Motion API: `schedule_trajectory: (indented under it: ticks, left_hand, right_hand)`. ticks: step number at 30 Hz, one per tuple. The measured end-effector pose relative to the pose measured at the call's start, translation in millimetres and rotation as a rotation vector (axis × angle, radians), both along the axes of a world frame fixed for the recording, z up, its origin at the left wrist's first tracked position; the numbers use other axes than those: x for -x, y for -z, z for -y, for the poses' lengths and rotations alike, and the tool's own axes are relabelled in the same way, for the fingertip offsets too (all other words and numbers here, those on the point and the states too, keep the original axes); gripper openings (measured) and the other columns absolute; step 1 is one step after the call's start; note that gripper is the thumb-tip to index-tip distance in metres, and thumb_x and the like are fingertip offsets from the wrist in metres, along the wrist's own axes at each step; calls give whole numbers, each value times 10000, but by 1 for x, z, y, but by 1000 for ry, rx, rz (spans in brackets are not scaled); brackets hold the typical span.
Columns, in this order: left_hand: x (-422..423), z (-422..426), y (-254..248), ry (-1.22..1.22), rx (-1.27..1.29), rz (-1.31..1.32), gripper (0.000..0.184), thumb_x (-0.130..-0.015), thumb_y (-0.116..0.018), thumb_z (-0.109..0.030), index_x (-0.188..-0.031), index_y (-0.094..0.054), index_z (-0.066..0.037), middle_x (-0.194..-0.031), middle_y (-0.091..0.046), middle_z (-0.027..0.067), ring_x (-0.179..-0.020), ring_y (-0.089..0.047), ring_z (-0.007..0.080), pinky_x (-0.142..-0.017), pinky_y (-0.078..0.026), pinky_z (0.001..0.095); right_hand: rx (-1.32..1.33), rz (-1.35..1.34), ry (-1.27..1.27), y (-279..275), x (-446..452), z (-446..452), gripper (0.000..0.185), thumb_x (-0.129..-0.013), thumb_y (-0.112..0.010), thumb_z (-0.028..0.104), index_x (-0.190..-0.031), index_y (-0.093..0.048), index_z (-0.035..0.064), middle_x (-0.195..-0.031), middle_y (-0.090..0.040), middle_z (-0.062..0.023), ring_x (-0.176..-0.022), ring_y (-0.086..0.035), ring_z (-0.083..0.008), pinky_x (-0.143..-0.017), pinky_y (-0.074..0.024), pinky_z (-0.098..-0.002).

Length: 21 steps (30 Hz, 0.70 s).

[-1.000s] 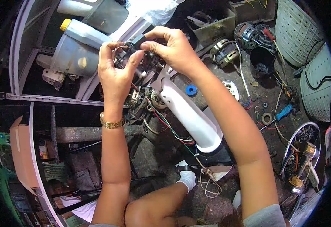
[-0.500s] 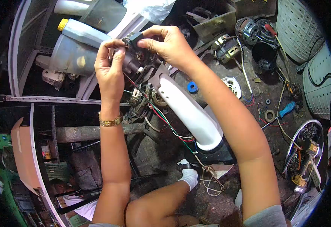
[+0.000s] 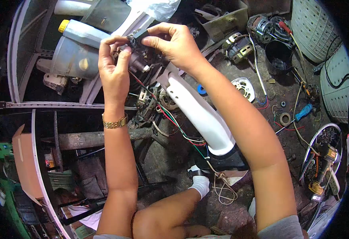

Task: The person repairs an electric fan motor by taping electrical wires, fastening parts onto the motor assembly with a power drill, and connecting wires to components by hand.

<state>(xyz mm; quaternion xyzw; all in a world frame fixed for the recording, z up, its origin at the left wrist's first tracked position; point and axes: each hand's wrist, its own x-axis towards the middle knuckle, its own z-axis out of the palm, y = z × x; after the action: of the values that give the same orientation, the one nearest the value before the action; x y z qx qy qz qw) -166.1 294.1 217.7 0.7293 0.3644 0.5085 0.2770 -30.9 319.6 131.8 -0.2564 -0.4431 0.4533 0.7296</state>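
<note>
Near the top of the view, my right hand (image 3: 174,44) pinches a small dark box-shaped part (image 3: 141,34) between thumb and fingers. Close beside it on the left, my left hand (image 3: 116,67) has thumb and index finger pressed together at the part's wires; what exactly sits between them is too small to tell. Behind and below both hands is a dark motor unit (image 3: 138,63). Coloured wires (image 3: 167,114) run down from it along a white curved stand (image 3: 200,115), which leans over a black base (image 3: 226,160).
On the right lie a blue-handled screwdriver (image 3: 303,112), a tape roll (image 3: 285,118), a black cup (image 3: 278,57), a cordless drill (image 3: 324,171) and white baskets (image 3: 316,32). Motors (image 3: 238,47) stand at the back. A yellow-capped bottle (image 3: 83,33) is at upper left.
Both hands have shifted slightly left and up with the dark part. My left thumb and index finger, apart at first, have come together.
</note>
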Motion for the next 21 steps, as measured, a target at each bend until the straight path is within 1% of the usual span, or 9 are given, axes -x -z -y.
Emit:
schedule_trajectory:
  ticks: [2,3,5,10,12,13,17,20,21]
  left_hand:
    - [0,3,-5,-13,-34,-227,97,-887,-626,-14,-983,-618,-26,-999,-620,37,-928,-531,73,-826,-434,222]
    - [1,2,-4,-13,-35,-225,97,-887,-626,-14,-983,-618,-26,-999,-620,37,-928,-531,73,-826,-434,222]
    - [5,-4,3,-6,-167,-329,186,-862,-681,-36,-1042,-637,-16,-976,-627,27,-917,-553,76,-819,-445,226]
    - [-5,-6,10,-94,-241,-281,192,-823,-724,-27,-995,-643,1,-916,-649,30,-840,-585,110,-810,-463,251]
    - [-5,-9,13,-121,-315,-302,170,-817,-726,-30,-961,-645,7,-895,-655,43,-849,-588,117,-812,-463,263]
    - [-5,-9,13,-133,-290,-293,158,-815,-723,-27,-947,-644,11,-888,-659,50,-853,-588,112,-808,-461,259]
    - [-5,-9,13,-131,-328,-309,157,-820,-719,-31,-950,-643,11,-897,-663,51,-850,-593,118,-801,-466,262]
    - [-8,-7,13,-133,-294,-278,155,-824,-711,-41,-955,-643,7,-888,-669,56,-837,-600,123,-785,-473,266]
    - [-8,-7,14,-143,-308,-299,155,-825,-706,-46,-958,-644,6,-882,-671,59,-830,-603,123,-779,-475,269]
  right_hand:
    - [13,17,13,-2,-5,2,301,-761,-799,229,-945,-733,2,-848,-734,-106,-740,-667,-127,-702,-523,-286]
    - [22,36,27,-2,-6,1,306,-764,-796,229,-951,-729,-4,-847,-733,-109,-745,-669,-131,-707,-523,-288]
    - [-13,20,72,2,-3,-5,307,-765,-795,224,-957,-728,-6,-853,-732,-112,-756,-671,-135,-715,-523,-288]
    - [-59,2,128,8,-4,-1,283,-781,-772,190,-975,-724,-12,-874,-731,-120,-785,-676,-145,-740,-522,-289]
    - [-72,-39,196,9,-11,11,217,-808,-729,118,-980,-724,-14,-886,-734,-104,-777,-673,-140,-747,-521,-276]
    - [-7,-112,134,7,-14,22,149,-836,-675,37,-967,-732,-7,-872,-732,-83,-767,-668,-122,-707,-524,-249]
    - [69,-284,37,-6,-11,51,158,-869,-635,-26,-1001,-715,4,-847,-717,-67,-764,-666,-83,-646,-532,-211]
    - [-16,-393,23,-9,0,49,156,-862,-631,-64,-991,-699,-9,-836,-714,-56,-751,-670,-88,-674,-549,-225]
    - [-15,-349,46,-9,0,47,137,-848,-633,-92,-944,-698,-19,-857,-711,-54,-758,-673,-98,-688,-557,-234]
